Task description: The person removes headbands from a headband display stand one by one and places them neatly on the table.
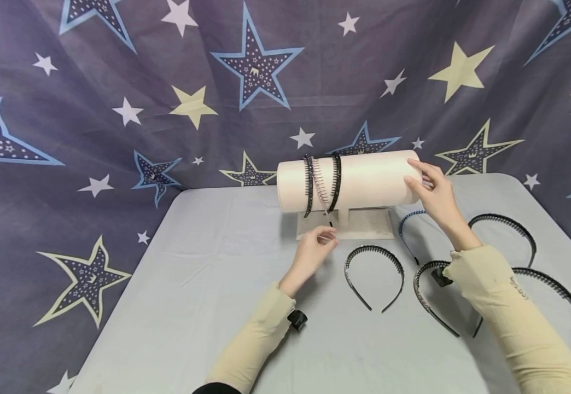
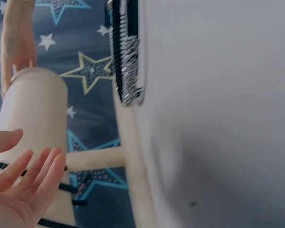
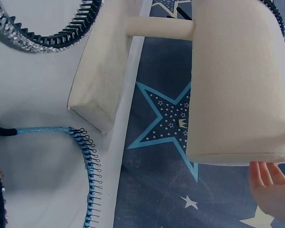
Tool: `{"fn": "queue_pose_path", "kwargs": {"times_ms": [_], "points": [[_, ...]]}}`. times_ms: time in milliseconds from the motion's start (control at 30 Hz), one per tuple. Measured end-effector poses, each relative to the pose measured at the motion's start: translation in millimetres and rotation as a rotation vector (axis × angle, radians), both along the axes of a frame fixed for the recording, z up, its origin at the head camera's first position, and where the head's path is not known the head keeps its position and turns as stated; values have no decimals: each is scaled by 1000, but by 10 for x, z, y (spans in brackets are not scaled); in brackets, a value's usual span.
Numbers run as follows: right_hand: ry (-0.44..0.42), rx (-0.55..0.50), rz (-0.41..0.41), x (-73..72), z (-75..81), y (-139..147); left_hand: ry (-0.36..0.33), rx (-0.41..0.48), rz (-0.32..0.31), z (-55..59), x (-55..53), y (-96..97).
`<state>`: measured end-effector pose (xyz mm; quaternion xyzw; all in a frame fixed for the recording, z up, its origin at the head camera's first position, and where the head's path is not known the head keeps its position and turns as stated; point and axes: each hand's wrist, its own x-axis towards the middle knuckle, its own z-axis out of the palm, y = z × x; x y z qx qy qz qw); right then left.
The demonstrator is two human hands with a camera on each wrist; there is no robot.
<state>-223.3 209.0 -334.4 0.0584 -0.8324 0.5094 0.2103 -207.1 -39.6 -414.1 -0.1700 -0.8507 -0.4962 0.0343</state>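
A white cylindrical headband stand [image 1: 374, 180] lies sideways on a post above a flat base [image 1: 376, 229]. Three toothed headbands sit around its left part: a dark glittery headband [image 1: 308, 183], a pale pink headband [image 1: 319, 178] and a black headband [image 1: 337, 180]. Just below the pink band's dark lower tip is my left hand [image 1: 310, 254]; its fingers [image 2: 45, 178] look loosely extended in the left wrist view, with nothing visible in them. My right hand [image 1: 438, 197] touches the cylinder's right end with its fingertips, the fingers [image 3: 263, 175] fairly straight in the right wrist view.
On the pale table lie a silver-and-black headband [image 1: 371, 249], a blue headband [image 1: 401, 229] partly behind my right hand, and several dark headbands at the right, including one black headband [image 1: 504, 218]. A star-patterned cloth [image 1: 246, 131] hangs behind the table.
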Motion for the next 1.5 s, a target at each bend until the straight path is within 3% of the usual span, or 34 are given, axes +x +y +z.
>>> {"fn": "queue_pose_path", "kwargs": {"times_ms": [333,600,733,900,1100,1367,1500], "points": [[0,-6,2,9,11,-13,219,100,156,216,-28,-117],[8,0,-1,17,24,-31,290,165,265,376,-67,-161],[6,-3,0,-30,-19,-4,342,136,296,422,-77,-179],[4,-4,1,-169,-180,101,409,88,339,469,-100,-184],[7,-6,-4,-216,-239,133,424,86,378,520,-161,-154],[10,-32,4,-21,-32,5,383,77,405,554,-256,-87],[13,-40,11,6,-6,-12,362,61,426,559,-302,-56]]}}
